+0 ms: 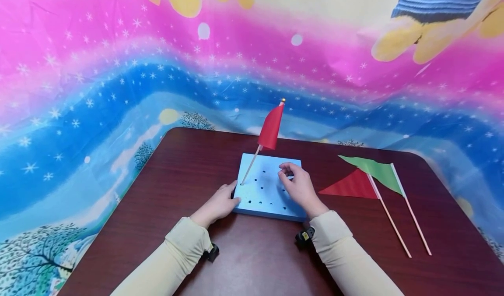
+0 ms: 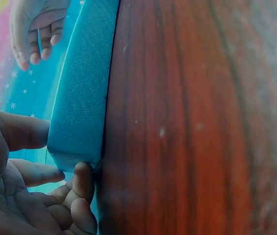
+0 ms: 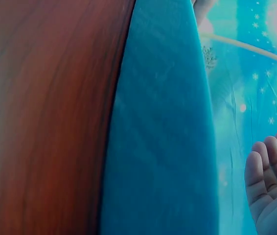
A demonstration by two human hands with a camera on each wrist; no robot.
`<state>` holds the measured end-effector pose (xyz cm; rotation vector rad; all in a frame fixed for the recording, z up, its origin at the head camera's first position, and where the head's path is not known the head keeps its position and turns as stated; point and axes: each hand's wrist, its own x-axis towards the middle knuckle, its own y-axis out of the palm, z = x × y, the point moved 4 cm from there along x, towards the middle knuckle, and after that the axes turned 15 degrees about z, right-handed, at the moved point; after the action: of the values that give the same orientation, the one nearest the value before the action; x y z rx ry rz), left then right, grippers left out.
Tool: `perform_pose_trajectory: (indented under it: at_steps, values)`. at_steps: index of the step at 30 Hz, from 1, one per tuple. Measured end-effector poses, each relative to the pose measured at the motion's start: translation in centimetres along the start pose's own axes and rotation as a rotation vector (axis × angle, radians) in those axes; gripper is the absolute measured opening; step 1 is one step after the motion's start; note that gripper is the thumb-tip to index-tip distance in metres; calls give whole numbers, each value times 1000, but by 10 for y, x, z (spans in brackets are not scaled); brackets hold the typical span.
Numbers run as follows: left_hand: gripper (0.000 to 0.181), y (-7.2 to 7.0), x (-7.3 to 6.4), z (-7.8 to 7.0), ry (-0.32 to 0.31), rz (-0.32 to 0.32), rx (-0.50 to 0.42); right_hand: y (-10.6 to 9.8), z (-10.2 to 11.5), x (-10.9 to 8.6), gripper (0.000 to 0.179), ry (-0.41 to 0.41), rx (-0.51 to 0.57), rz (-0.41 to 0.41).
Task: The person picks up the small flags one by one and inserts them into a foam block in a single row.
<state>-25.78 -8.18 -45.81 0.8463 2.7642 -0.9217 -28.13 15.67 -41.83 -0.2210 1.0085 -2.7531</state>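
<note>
A light blue block [image 1: 271, 195] with several small holes in its top lies on the table. My left hand [image 1: 220, 203] holds its left side, the thumb on the top face and the fingers against the side near the front corner, as the left wrist view of the block [image 2: 82, 98] shows. A red flag [image 1: 271, 127] on a thin stick stands tilted to the right in a hole near the block's left edge. Over the block's right part hovers my right hand [image 1: 299, 184], fingers loosely bent and holding nothing; the right wrist view shows these bent fingers [image 3: 270, 166] too.
On the dark brown table [image 1: 177, 169], right of the block, lie a red pennant [image 1: 354, 185] and a green pennant [image 1: 378, 171], their sticks pointing toward the near right. A patterned cloth [image 1: 252, 59] hangs behind the table.
</note>
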Motion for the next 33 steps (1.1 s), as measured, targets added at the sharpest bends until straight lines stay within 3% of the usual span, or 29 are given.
perform_pose_trajectory:
  at_steps: [22, 33]
  values:
    - [64, 0, -1, -1, 2, 8, 0, -39, -39, -25, 28, 63, -58, 2]
    - [64, 0, 0, 0, 13, 3, -6, -64, -56, -35, 27, 39, -132, 0]
